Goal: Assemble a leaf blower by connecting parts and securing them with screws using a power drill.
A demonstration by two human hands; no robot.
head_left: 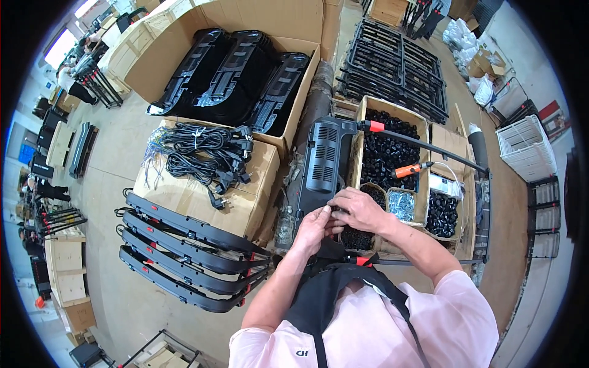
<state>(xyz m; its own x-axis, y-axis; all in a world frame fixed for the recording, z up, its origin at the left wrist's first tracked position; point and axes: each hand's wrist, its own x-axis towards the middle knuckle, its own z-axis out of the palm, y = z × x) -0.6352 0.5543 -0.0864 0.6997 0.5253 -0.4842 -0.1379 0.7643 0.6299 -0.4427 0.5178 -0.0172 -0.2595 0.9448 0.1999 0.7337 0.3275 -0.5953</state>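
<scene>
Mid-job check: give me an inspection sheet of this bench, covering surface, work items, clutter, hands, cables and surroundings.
Surface: wooden crate bench, mostly covered.
Work items: black vented housing lying lengthwise, its near end under both hands.
Clutter: compartments of black knobs, bag of screws, orange-handled screwdriver.
Hands: left hand and right hand both on the housing's near end; what they pinch is hidden.
Cables: bundled black power cords on a carton.
Surroundings: stacked black panels, boxed housings, black racks.
</scene>
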